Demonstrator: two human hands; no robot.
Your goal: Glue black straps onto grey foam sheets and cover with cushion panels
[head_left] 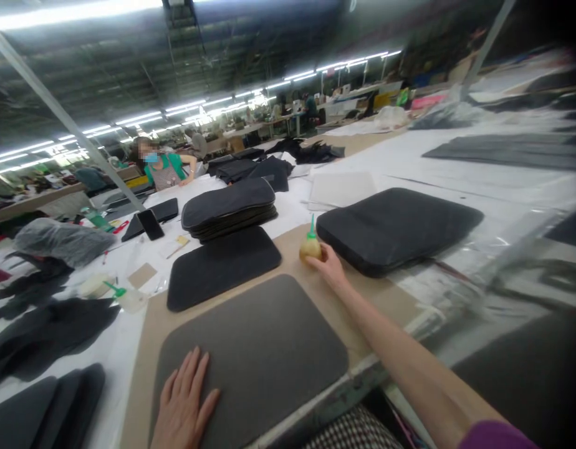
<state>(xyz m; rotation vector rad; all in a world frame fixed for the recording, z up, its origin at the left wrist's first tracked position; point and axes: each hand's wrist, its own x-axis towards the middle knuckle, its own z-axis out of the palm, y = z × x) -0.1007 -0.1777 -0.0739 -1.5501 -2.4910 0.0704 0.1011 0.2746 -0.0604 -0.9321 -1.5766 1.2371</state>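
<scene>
My left hand (184,399) lies flat with its fingers spread on a dark grey panel with rounded corners (255,349) at the table's front edge. My right hand (329,265) is wrapped round a squeeze bottle (310,247) of yellowish liquid with a green nozzle, which stands upright beyond the panel's far right corner. Behind the grey panel lies a black rounded panel (225,265). To the right of the bottle is a thick pile of black panels (395,227). Brown board (141,368) lies under the nearer pieces.
A stack of black zip-edged pieces (229,209) stands farther back. At left are a second green-nozzled bottle (129,299), black fabric (49,337) and a phone (150,224). A masked person (166,168) works across the table. A metal pole (63,112) rises at left.
</scene>
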